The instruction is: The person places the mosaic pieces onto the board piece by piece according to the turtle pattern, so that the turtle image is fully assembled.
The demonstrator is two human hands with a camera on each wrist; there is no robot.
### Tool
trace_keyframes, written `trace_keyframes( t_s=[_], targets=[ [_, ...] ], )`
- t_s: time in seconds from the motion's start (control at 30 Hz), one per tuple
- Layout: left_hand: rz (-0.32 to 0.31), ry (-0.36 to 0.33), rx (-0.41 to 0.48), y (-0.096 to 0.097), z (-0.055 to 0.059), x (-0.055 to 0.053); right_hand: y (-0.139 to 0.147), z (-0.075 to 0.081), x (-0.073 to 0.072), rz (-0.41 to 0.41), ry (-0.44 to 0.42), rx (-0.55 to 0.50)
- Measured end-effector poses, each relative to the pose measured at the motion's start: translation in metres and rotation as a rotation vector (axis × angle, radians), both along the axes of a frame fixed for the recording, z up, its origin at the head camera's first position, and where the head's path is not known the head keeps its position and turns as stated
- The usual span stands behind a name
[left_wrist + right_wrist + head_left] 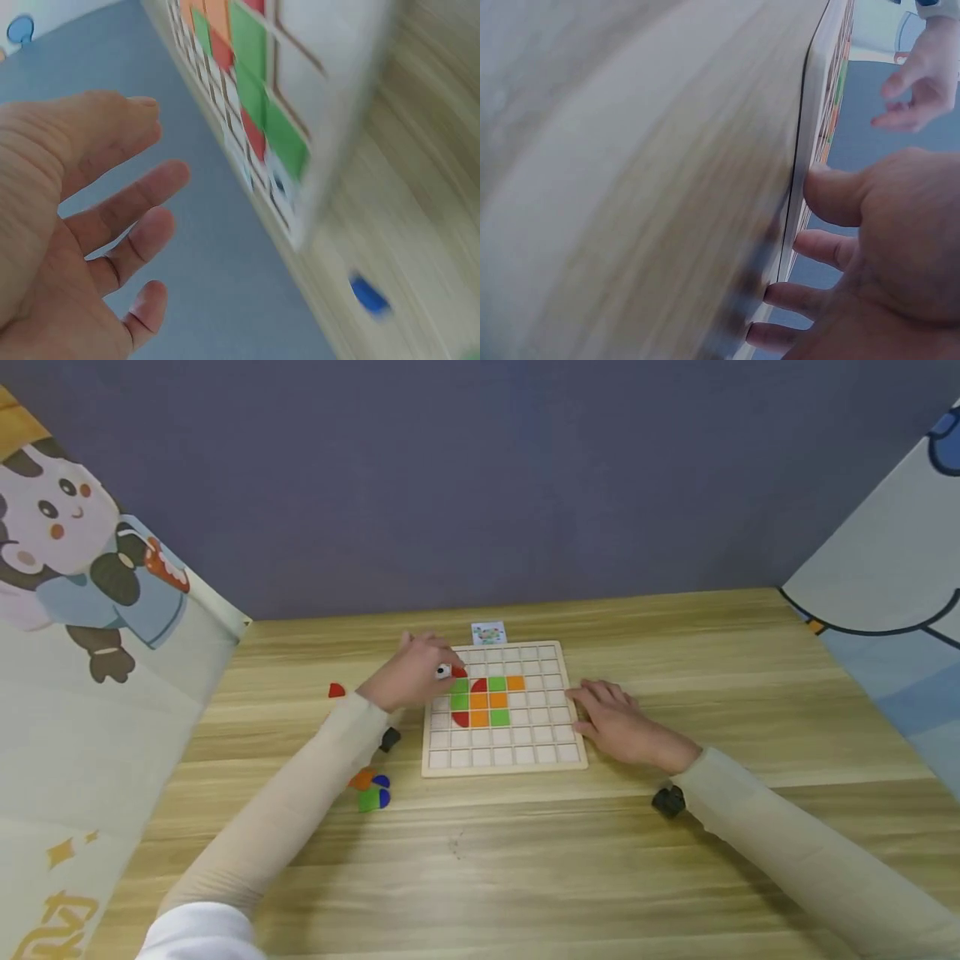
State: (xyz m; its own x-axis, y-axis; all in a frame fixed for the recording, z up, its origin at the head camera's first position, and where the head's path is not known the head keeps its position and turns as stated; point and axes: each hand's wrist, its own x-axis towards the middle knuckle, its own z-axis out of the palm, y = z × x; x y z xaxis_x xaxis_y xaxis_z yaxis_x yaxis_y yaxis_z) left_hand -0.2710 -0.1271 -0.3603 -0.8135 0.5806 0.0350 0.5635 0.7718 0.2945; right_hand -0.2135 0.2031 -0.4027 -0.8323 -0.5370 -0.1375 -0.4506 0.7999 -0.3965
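Note:
A square wooden grid board lies on the table, with green tiles, orange tiles and red rounded tiles in its upper left cells. Over that corner is my left hand, beside a white tile with an eye. The left wrist view shows the left hand's fingers apart and loosely bent, nothing between them. At the board's right edge, my right hand touches the rim with thumb and fingertips. In the right wrist view its thumb rests against the board's side, fingers extended.
Left of the board lie a red rounded piece, an orange piece, blue pieces and a green piece, partly near my left forearm. Behind the board is a small picture card. A dark panel stands behind the table.

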Motion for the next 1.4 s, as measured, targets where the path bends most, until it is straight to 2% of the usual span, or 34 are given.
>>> trace_keyframes(
  t_s=[0.3, 0.47, 0.57, 0.77, 1.17, 1.4],
  targets=[
    [0.090, -0.042, 0.015, -0.065, 0.000, 0.010, 0.005, 0.000, 0.001, -0.006, -0.002, 0.002],
    [0.138, -0.095, -0.018, -0.091, -0.007, 0.017, 0.005, 0.001, 0.002, -0.004, 0.002, -0.004],
    [0.138, -0.086, -0.037, -0.102, -0.011, 0.022, 0.004, 0.002, 0.002, -0.006, 0.003, -0.004],
    [0.115, -0.037, -0.063, -0.114, -0.017, 0.027, 0.005, 0.002, 0.002, -0.010, -0.001, -0.001],
    [0.147, -0.036, -0.031, -0.120, -0.027, 0.037, 0.003, 0.000, 0.001, 0.006, -0.002, -0.005],
    [0.108, -0.015, 0.002, -0.120, -0.031, 0.038, 0.000, 0.003, 0.002, 0.007, -0.003, -0.015]
  ],
)
